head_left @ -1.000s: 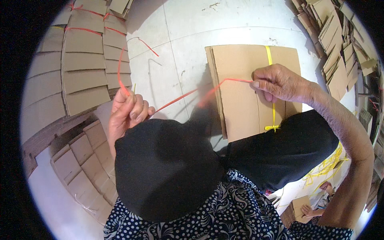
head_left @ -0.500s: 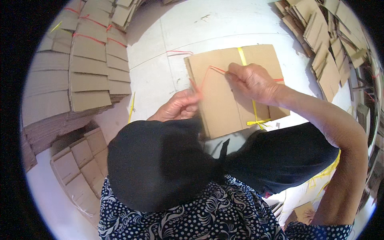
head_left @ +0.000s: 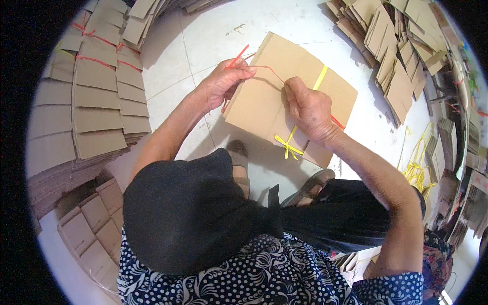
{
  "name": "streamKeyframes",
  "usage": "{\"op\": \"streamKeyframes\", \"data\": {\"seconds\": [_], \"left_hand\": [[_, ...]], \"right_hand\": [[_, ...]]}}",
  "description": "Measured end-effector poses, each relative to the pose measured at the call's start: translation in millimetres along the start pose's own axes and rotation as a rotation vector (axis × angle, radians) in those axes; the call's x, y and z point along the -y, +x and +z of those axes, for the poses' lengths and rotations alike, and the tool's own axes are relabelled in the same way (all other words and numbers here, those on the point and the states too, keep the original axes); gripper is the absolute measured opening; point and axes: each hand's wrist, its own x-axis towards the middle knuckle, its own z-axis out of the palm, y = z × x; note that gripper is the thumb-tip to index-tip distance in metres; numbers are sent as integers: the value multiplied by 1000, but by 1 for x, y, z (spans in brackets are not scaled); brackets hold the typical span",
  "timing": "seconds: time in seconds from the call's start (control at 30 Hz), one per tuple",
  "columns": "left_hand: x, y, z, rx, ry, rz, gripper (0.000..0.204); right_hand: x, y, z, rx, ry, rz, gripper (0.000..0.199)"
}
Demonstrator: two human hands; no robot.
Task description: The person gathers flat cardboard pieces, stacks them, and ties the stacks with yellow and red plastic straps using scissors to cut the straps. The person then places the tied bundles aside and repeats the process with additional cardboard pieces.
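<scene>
in the head view, a flat bundle of brown cardboard (head_left: pixel 269 101) lies aslant on the pale floor (head_left: pixel 218 35), just beyond the person's sandals (head_left: pixel 315 185). the left hand (head_left: pixel 227 84), at the bundle's left edge, grasps a red strip (head_left: pixel 262 66) between thumb and fingers, with one free end poking up past the knuckles. the right hand (head_left: pixel 308 105) is above the top sheet, fingers curled in and pinching the same strip, which runs slack between the two hands. more red shows at the bundle's right edge, beyond the right wrist. a yellow tie (head_left: pixel 321 77) crosses the bundle and ends in a bow near its lower edge. tied cardboard stacks (head_left: pixel 99 107) stand at left; loose cardboard pieces (head_left: pixel 401 51) are heaped at upper right, and yellow strips (head_left: pixel 419 173) lie tangled below them.
</scene>
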Motion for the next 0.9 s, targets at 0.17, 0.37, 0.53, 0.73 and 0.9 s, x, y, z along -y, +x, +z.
{"op": "streamKeyframes", "data": {"seconds": [0.17, 0.37, 0.53, 0.73, 0.9], "left_hand": [[-8, -11, -20, -34, -177, -38, 8], [-54, -18, -48, -90, -427, 358, 12], [-68, -17, -31, -72, -589, 396, 10], [-76, -22, -19, -11, -713, 382, 12], [-76, -27, -21, 14, -715, 384, 12]], "right_hand": [[11, 6, 7, -65, 67, 7, 10], [18, 17, 13, -106, 111, -16, 10], [24, 36, 22, -112, 266, -141, 8], [46, 65, 36, -78, 211, -304, 11], [57, 74, 37, 57, 96, -399, 5]]}}
